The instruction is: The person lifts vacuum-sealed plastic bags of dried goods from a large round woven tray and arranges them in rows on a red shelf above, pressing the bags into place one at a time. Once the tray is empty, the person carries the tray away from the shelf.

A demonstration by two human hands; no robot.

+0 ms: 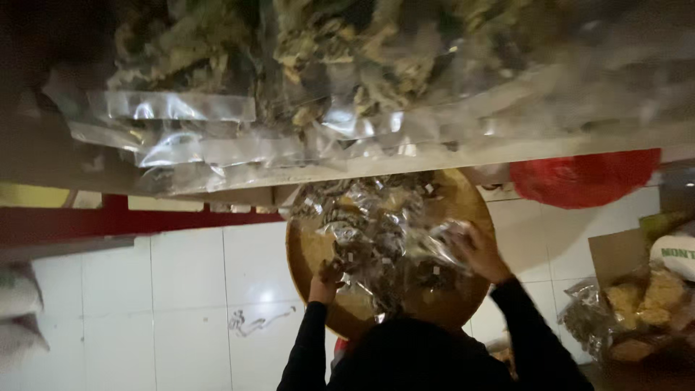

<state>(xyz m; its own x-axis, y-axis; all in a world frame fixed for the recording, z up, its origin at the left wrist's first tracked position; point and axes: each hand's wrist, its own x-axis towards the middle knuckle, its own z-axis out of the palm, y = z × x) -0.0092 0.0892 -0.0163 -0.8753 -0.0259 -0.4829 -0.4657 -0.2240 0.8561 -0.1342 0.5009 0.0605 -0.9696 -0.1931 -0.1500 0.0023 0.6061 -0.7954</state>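
We note clear plastic bags of dried leaves (318, 65) stacked along the top. Small clear packets (384, 232) heaped on a round woven tray (308, 253). At right, an open brown cardboard box (615, 253) beside more clear bags (637, 311).

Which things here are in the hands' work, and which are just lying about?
In hand:
- round woven tan tray
- clear plastic bags of dark dried pieces on it
- left hand at the pile's edge
- right hand on a bag

Lying about:
- stacked clear bags of dried leaves
- red plastic bag
- cardboard box
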